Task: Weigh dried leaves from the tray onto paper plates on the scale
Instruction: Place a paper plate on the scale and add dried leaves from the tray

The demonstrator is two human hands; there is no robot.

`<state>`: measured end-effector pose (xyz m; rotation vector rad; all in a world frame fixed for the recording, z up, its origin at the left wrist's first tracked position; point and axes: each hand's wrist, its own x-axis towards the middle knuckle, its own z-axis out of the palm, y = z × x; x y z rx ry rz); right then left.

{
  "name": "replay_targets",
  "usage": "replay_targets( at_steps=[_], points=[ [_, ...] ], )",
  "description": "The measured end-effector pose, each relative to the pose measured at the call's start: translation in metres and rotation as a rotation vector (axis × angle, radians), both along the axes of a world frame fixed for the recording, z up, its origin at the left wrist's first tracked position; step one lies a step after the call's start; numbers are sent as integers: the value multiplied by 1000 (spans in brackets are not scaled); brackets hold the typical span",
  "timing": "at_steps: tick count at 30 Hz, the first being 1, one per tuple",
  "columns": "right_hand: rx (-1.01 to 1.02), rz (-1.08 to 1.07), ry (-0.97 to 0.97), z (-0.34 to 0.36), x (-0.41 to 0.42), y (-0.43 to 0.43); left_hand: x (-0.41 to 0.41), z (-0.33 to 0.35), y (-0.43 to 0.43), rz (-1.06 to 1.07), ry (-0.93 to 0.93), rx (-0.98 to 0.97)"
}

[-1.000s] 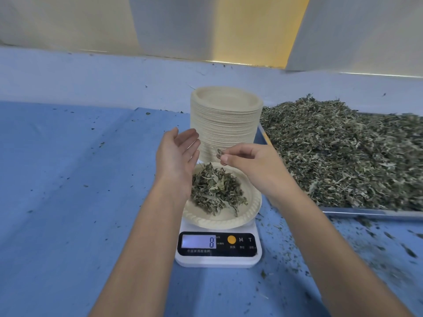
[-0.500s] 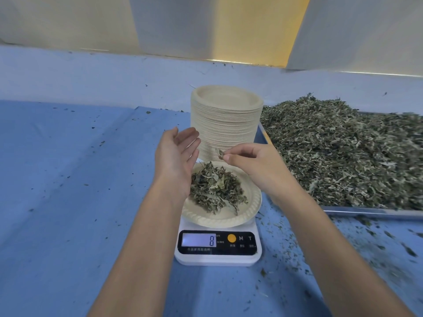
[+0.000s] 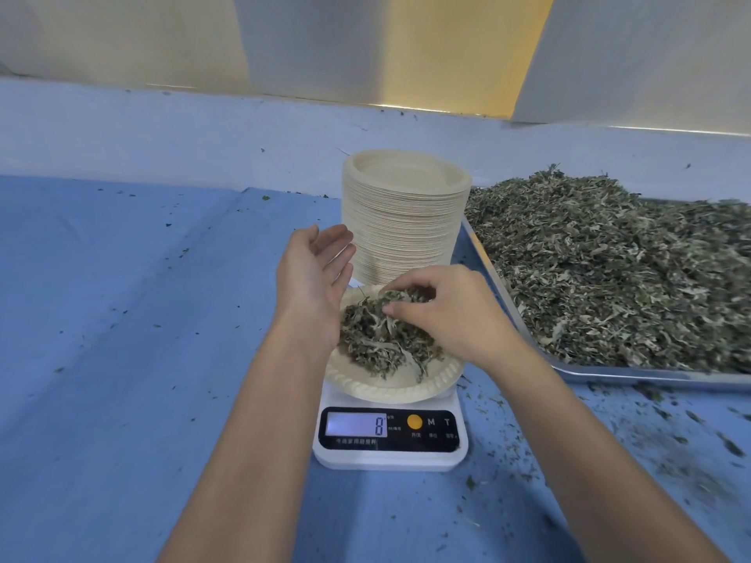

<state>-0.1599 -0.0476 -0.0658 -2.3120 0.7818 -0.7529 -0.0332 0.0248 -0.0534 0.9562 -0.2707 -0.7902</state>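
The scale sits with its display facing the person, reading 8. On it lies a paper plate carrying a round, loose pile of dried leaves with no clear long axis. The right hand reaches over the scale from its right, fingers curled, pinching leaves at the pile's far side. The left hand stands edgewise above the scale's left side, fingers straight, holding nothing. Behind the scale rises a stack of plates. Right of the scale lies the heaped tray.
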Motion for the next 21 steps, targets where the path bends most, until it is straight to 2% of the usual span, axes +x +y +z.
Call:
replay_targets(
  at_steps=[6,10,13,16,21],
  points=[
    [258,-38,-374,8,0,-3,-1,4,-2,-35,72,-63],
    [283,-13,-477,11,5,0,-10,6,-5,-124,119,-69],
    [254,21,-484,15,11,3,-19,8,-10,-183,119,-18],
    [118,-8,-438,19,17,7,-24,12,-9,-261,204,-76],
    [-223,-81,-176,16,23,17,-25,15,-7,-275,366,-118]
  ],
)
